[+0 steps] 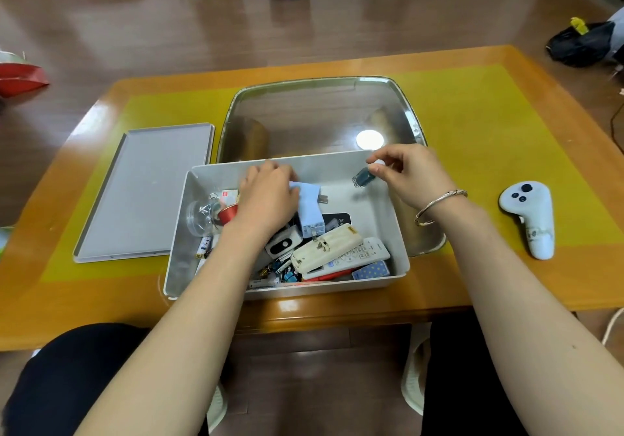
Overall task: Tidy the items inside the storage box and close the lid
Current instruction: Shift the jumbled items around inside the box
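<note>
A white open storage box (398, 233) stands at the table's near edge, full of small items. Its grey lid (145, 192) lies flat to the left of it. My left hand (266, 196) is inside the box and grips a pale blue charger plug (312, 212). My right hand (408, 174) hovers over the box's far right corner and pinches a small dark bottle (363, 177) by its white cap. A cream adapter (326, 248), a white remote (366, 253), a red spool (228, 214) and a clear round case (199, 216) lie in the box.
A large metal tray (320, 115) sits right behind the box. A white game controller (530, 216) lies on the table to the right. The box's right half has bare floor. My knees are under the table edge.
</note>
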`<act>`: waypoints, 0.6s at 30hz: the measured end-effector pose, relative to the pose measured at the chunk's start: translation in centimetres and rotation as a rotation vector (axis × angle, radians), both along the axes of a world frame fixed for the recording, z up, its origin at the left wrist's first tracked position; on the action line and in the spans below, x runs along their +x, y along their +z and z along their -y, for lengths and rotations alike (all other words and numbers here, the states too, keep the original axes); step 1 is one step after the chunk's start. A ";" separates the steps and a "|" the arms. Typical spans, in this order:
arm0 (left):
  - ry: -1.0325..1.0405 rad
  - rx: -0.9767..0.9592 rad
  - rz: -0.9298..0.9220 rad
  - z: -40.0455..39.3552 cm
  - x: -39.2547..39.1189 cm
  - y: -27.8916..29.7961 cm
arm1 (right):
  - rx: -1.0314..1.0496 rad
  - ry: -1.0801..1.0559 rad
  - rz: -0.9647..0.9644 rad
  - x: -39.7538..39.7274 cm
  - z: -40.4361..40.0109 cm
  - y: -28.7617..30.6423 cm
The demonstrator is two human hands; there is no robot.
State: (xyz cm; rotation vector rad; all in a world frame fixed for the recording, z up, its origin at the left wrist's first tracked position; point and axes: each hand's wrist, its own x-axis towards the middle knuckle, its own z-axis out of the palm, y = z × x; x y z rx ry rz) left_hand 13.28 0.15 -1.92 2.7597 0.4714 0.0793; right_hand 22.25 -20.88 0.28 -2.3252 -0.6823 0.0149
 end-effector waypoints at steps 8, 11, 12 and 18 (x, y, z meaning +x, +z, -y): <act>-0.376 0.155 -0.196 3.9 3.0 -2.5 | -0.045 0.019 -0.036 0.0 -0.1 -0.2; -0.409 0.236 -0.320 3.6 3.4 -3.4 | -0.068 0.017 -0.069 0.0 -0.2 -0.3; -0.415 0.253 -0.325 3.4 3.4 -3.5 | -0.069 0.024 -0.087 0.0 -0.2 -0.3; -0.465 0.242 -0.279 2.0 2.2 -3.0 | -0.099 0.054 -0.153 -0.2 -0.4 -0.4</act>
